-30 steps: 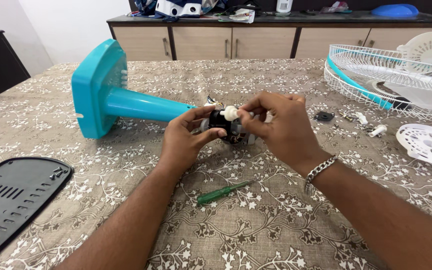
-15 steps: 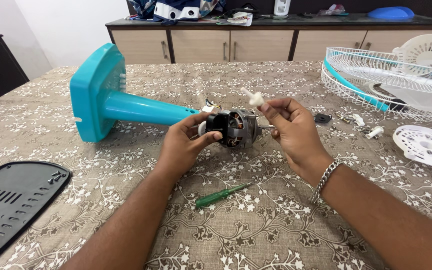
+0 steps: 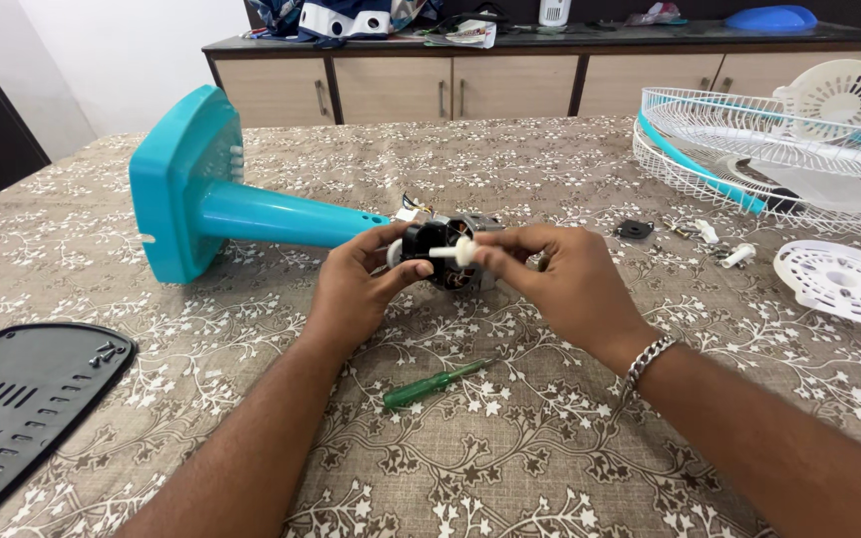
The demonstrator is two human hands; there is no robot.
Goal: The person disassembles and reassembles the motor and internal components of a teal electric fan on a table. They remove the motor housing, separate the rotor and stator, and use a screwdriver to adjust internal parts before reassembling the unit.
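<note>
A teal fan stand (image 3: 213,204) lies on its side on the patterned tablecloth, its base to the left. At the pole's right end sits the black fan motor (image 3: 446,255). My left hand (image 3: 358,284) grips the motor from the left. My right hand (image 3: 560,282) pinches a small white plastic knob (image 3: 456,251) right against the motor's near face. A green screwdriver (image 3: 434,384) lies on the cloth just in front of both hands.
A white wire fan guard with a teal rim (image 3: 769,159) lies at the right. A round white plastic cover (image 3: 842,281), small screws and a black cap (image 3: 634,229) lie near it. A black vented panel (image 3: 22,394) rests at the left edge. A cabinet (image 3: 450,90) stands behind.
My right hand lifted the white knob off the motor, held it up to the right, and has now brought it back down against the motor. My left hand stayed on the motor.
</note>
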